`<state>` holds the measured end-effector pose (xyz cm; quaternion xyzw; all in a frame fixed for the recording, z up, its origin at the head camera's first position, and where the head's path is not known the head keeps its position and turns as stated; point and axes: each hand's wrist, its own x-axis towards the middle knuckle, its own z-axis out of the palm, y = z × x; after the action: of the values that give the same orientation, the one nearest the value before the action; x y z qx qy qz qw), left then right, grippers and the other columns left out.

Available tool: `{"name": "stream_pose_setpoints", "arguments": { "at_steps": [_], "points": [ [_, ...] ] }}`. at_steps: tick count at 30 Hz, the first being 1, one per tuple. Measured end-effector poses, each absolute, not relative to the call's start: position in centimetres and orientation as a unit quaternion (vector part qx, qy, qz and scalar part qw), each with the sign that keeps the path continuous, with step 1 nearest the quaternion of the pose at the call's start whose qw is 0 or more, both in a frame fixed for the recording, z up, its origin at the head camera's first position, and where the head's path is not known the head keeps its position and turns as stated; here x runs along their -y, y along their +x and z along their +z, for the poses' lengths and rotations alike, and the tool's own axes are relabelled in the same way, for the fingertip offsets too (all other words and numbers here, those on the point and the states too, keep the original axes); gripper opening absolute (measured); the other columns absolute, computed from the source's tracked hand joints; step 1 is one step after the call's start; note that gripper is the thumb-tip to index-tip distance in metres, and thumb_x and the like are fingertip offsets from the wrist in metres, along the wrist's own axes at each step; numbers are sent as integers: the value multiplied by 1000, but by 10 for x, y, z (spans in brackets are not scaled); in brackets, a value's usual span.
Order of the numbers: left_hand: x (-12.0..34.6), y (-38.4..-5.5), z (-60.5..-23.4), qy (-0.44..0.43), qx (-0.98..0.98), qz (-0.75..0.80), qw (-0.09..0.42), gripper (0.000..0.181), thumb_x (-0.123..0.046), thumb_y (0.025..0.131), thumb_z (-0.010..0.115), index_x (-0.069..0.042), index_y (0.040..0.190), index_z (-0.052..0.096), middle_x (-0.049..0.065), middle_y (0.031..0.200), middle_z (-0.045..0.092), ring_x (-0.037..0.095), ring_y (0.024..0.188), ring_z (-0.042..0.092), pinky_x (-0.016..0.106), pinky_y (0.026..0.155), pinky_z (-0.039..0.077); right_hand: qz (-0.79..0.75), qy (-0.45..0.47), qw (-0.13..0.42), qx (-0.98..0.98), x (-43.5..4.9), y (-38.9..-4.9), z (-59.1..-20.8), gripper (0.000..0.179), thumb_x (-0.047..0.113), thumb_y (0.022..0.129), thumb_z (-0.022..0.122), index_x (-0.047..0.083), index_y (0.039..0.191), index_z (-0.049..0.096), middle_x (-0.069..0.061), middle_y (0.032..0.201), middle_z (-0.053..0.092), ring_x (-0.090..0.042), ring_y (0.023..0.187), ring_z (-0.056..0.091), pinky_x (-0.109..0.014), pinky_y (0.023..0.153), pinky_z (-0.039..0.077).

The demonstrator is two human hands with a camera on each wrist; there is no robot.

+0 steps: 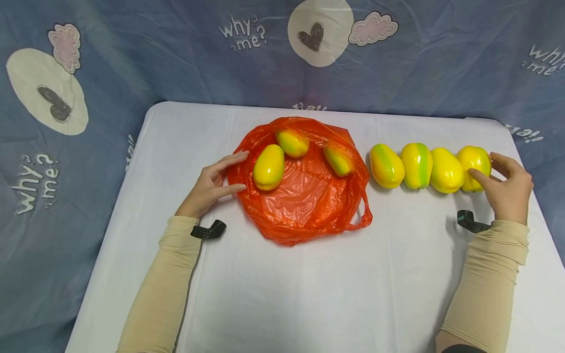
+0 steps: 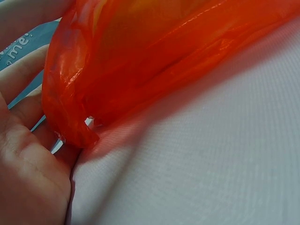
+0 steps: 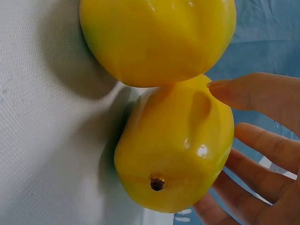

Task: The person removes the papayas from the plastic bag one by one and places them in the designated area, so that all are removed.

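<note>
Yellow, the end fruit point(image 1: 475, 161) at frame right, long axis running up-down, lies left of the right hand point(image 1: 512, 186) grasping it.

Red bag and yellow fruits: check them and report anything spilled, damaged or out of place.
Nothing stands out: the red bag lies open with three yellow fruits inside, and four more fruits sit in a row beside it, none visibly damaged.

Bright, diffuse light left white glints on the yellow fruits point(image 1: 447, 170) at the head view's right, soft shadows darkened the right wrist view's left side, and the left wrist view looked slightly blurred.
</note>
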<state>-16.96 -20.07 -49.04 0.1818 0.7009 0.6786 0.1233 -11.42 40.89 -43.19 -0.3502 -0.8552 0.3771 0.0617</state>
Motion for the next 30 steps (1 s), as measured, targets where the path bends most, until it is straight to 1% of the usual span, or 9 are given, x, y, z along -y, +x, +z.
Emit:
{"name": "stream_pose_setpoints", "arguments": {
  "at_steps": [7, 12, 21, 24, 30],
  "points": [
    [200, -169, -489, 181, -701, 678, 123, 66, 8, 85, 77, -4, 146, 56, 5, 159, 51, 17, 156, 33, 20, 128, 24, 381, -361, 73, 848, -406, -113, -429, 61, 27, 98, 69, 32, 155, 47, 11, 163, 44, -8, 152, 39, -26, 123, 38],
    [200, -169, -489, 180, -700, 679, 125, 66, 8, 85, 76, -5, 147, 57, 4, 159, 51, 17, 156, 32, 20, 128, 24, 377, -359, 74, 851, -406, -113, -430, 61, 28, 98, 69, 32, 155, 47, 11, 163, 44, -8, 152, 38, -26, 123, 38],
    [201, -169, -489, 180, -700, 680, 124, 66, 8, 84, 77, -4, 146, 56, 5, 159, 50, 17, 155, 33, 19, 128, 25, 378, -347, 68, 855, -413, -114, -436, 61, 25, 99, 69, 31, 155, 46, 10, 163, 44, -8, 152, 39, -26, 123, 39],
    [201, -169, -489, 179, -700, 680, 123, 66, 8, 84, 77, -3, 146, 56, 5, 159, 51, 17, 155, 33, 19, 128, 24, 379, -344, 61, 857, -413, -115, -436, 62, 26, 99, 68, 32, 156, 46, 10, 163, 44, -8, 153, 38, -27, 124, 38],
    [201, -170, -490, 179, -701, 679, 124, 66, 7, 85, 77, -5, 147, 57, 4, 159, 51, 17, 156, 33, 19, 128, 24, 381, -335, 60, 860, -413, -115, -437, 63, 25, 99, 69, 30, 157, 45, 9, 164, 43, -9, 153, 38, -29, 125, 37]
  ]
}}
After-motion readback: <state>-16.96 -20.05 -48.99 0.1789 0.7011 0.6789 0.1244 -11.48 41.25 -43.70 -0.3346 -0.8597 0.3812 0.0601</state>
